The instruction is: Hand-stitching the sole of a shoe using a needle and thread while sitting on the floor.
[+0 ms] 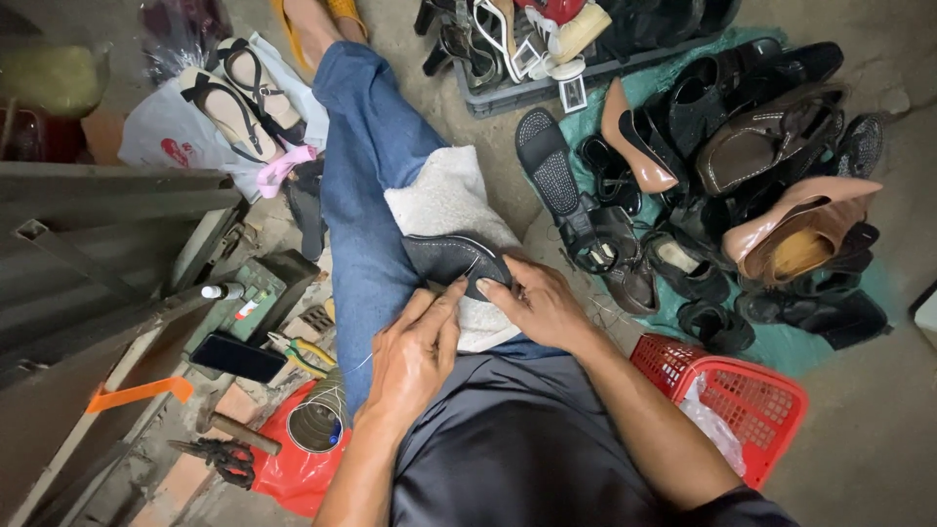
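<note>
Both forearms bare, no sleeves in view, no rings or watch. Dark grey shirt [517, 439] over torso (smooth, slightly shiny fabric). Blue denim jeans [366, 185] on outstretched leg. Yellow-orange sandal [312, 20] on foot.

This looks like a cobbler's street-side workshop: worn shoes [742, 166] heaped right of the cobbler's knee, pliers [298, 351] and scissors [220, 457] left.

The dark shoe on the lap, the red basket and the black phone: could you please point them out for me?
dark shoe [451, 256], head view, on its upper.
red basket [756, 400], head view, on its mesh wall.
black phone [237, 357], head view, on its screen.
</note>
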